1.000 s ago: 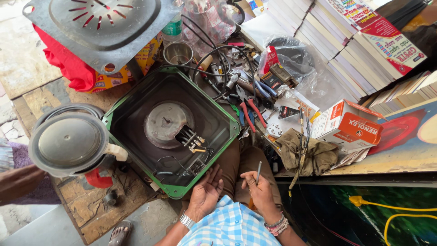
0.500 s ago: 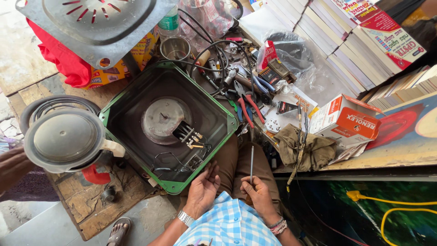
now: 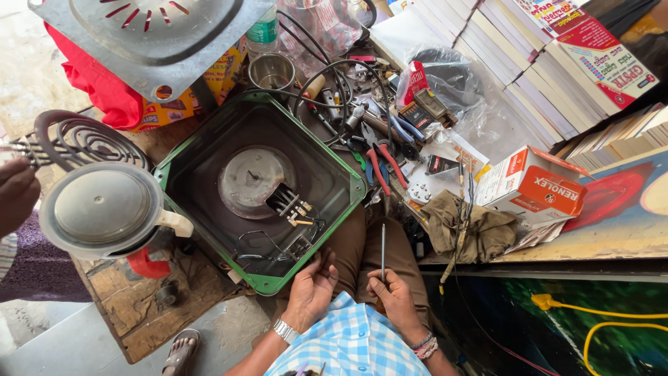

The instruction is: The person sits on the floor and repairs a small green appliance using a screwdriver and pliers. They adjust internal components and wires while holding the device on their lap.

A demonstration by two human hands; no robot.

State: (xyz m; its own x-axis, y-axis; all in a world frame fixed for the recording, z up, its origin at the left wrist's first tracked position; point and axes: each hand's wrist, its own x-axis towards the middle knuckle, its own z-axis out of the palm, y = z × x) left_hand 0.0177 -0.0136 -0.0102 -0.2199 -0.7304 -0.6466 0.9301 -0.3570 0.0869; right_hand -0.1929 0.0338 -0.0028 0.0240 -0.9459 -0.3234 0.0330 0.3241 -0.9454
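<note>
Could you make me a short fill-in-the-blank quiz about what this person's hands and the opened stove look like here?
1. The right hand holds a thin ____ upright.
2. The left hand rests at the rim of the ____ stove casing.
3. The left wrist wears a ____.
4. The round metal disc lies ____ the casing.

Missing words: screwdriver; green; watch; inside

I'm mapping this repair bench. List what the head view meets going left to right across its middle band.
Another person's hand → kettle lid → open green stove housing → red-handled pliers → crumpled khaki cloth → orange-and-white carton.
</note>
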